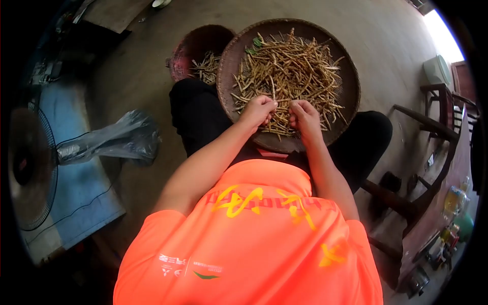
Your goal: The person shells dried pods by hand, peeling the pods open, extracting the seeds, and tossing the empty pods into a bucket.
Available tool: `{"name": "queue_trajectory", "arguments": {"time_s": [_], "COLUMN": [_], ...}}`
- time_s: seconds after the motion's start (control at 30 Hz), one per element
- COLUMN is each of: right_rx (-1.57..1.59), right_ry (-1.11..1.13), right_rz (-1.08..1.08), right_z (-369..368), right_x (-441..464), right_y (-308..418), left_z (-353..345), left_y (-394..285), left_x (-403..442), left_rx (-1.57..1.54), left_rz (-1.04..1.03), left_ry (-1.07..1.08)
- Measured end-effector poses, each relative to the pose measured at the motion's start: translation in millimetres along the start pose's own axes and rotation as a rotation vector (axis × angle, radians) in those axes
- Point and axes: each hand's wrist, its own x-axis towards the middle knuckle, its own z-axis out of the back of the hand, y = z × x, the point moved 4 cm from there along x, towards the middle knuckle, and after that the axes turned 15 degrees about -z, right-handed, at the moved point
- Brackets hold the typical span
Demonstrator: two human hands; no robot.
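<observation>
A round woven tray [226, 76] rests across my lap, heaped with dry brown pods [295, 66]; a bit of green leaf shows near its upper left. Over the lower part of the heap, my left hand [260, 109] has its thumb and fingers pinched together on a pale dry pod [273, 87] that points up. Close by on the right, my right hand [303, 114] is closed, fingers curled, and what it holds is too small to make out. A narrow gap separates the two hands.
A reddish basket [179, 60] with more pods stands beyond my left knee. To the left are a fan [33, 165], a plastic bag [122, 140] and a blue-topped table [84, 198]. Wooden chairs [439, 122] and a table with bottles [455, 201] are at the right.
</observation>
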Motion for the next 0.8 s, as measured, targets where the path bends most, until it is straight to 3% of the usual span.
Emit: {"name": "queue_trajectory", "arguments": {"time_s": [0.17, 0.23, 0.33, 0.8], "right_rx": [-0.032, 0.012, 0.003, -0.06], "right_ry": [0.118, 0.218, 0.224, 0.224], "right_rz": [-0.051, -0.198, -0.169, -0.153], "right_z": [-8, -10, -5, -7], "right_x": [-3, -6, -6, -3], "right_y": [-6, -11, -11, -12], "left_z": [-11, -14, -18, -12], "left_y": [-14, -8, -5, -4], "left_x": [-37, -39, -37, -31], "left_rx": [-0.074, -0.098, -0.137, -0.062], "left_rz": [-0.064, -0.077, -0.117, -0.248], "left_ry": [0.194, 0.215, 0.269, 0.186]}}
